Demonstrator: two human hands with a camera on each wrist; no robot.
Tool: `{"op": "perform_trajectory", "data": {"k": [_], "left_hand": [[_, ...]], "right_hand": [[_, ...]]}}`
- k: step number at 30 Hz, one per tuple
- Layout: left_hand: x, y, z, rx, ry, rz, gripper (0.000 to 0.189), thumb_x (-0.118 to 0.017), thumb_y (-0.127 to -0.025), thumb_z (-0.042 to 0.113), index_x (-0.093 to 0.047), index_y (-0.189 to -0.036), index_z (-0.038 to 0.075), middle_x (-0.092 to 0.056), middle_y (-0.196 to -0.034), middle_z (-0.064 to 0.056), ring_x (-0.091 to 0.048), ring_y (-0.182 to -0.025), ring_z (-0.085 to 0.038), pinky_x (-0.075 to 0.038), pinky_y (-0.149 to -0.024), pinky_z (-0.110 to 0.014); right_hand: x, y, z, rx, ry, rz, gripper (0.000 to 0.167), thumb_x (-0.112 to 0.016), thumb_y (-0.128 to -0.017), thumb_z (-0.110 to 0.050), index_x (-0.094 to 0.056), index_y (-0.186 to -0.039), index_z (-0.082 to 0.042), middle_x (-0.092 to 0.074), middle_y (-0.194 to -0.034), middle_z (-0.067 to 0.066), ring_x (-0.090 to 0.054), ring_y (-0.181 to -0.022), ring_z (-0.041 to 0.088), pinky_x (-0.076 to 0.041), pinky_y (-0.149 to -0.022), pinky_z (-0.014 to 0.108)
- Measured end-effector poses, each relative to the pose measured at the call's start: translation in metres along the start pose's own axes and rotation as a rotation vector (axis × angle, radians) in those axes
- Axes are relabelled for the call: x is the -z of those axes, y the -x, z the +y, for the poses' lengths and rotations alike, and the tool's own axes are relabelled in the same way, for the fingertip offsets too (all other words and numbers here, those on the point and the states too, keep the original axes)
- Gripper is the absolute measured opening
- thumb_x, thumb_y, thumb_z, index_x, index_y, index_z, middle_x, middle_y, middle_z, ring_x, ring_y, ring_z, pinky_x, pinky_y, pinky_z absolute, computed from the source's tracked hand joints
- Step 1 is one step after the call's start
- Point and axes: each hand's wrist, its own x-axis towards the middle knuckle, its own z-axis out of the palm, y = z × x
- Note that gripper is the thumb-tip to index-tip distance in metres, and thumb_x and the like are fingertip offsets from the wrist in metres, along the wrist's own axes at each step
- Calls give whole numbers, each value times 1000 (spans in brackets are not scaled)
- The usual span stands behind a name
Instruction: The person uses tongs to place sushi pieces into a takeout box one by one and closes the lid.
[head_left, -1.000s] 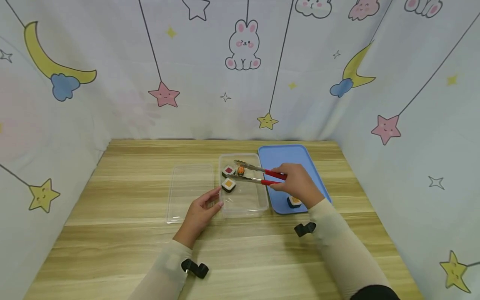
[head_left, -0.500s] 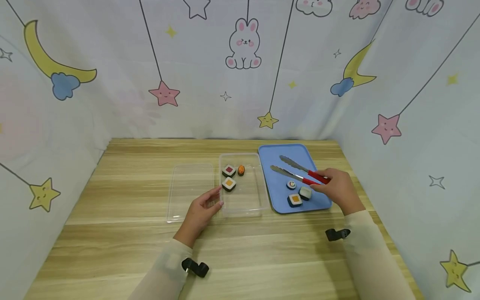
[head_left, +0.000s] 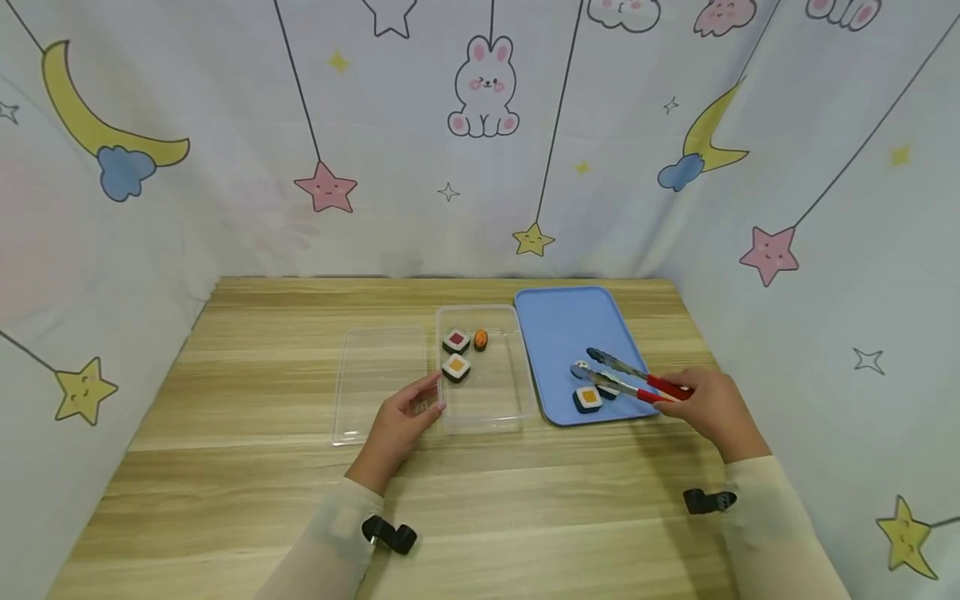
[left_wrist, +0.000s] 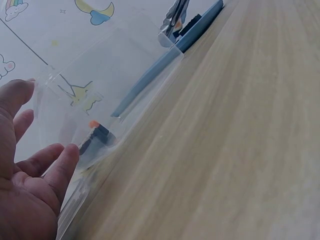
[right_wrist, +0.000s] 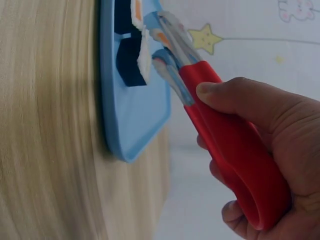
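Observation:
My right hand (head_left: 716, 412) grips red-handled metal tongs (right_wrist: 235, 145), their arms spread over the blue tray (head_left: 555, 312). One tong tip overlaps a small round sushi piece (head_left: 577, 367). Nearer the front of the tray sit a yellow-centred sushi roll (head_left: 588, 399) and a white-topped piece (right_wrist: 134, 60), partly covered by the tongs in the head view. My left hand (head_left: 401, 425) has its fingertips at the left wall of a clear plastic box (head_left: 487, 427). Inside are a red-centred roll (head_left: 456, 340), a yellow-centred roll (head_left: 456, 367) and an orange-topped piece (head_left: 481, 339).
A clear lid (head_left: 378, 383) lies on the wooden table (head_left: 480, 508), left of the box and partly behind my left hand. The tray stands close against the box's right side. A patterned white curtain (head_left: 405, 233) hangs behind and along both sides.
The tongs have left the box and moved right, then down toward the sushi at the tray's front. The orange-topped piece, earlier between their tips, stays in the box. My left hand has kept its place.

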Motion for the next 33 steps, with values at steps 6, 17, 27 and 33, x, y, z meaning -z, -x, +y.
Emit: {"op": "perform_trajectory", "data": {"k": [6, 17, 27, 33], "left_hand": [[-1, 0, 1, 3, -10, 3, 52, -73, -97, 7, -58, -146, 4, -55, -153, -11, -54, -137, -31, -42, -116, -44], [-1, 1, 1, -12, -26, 2, 52, -74, -97, 8, -57, -146, 1, -54, -152, -13, -54, -137, -33, -43, -116, -42], [-1, 2, 2, -11, -22, 15, 51, -74, -97, 6, -58, -146, 2, -56, -152, -11, -55, -136, -33, -44, -115, -41], [-1, 2, 3, -14, -19, 12, 51, -73, -97, 6, -58, -146, 2, -56, -152, -9, -55, -136, -32, -43, -115, -40]], "right_hand": [[-3, 0, 0, -1, -16, -11, 45, -88, -85, -25, -76, -121, -2, -72, -111, 20, -64, -93, 33, -58, -74, 44], [-2, -3, -10, 18, 31, -15, 38, -87, -85, -22, -78, -116, -2, -74, -107, 19, -65, -91, 32, -58, -76, 48], [-3, -3, -10, 51, 35, 8, 35, -88, -83, -20, -80, -111, -2, -75, -102, 16, -66, -88, 31, -58, -75, 47], [-3, -3, -9, 47, 37, 23, 36, -88, -84, -20, -79, -114, -2, -75, -104, 18, -66, -88, 32, -58, -74, 48]]}}
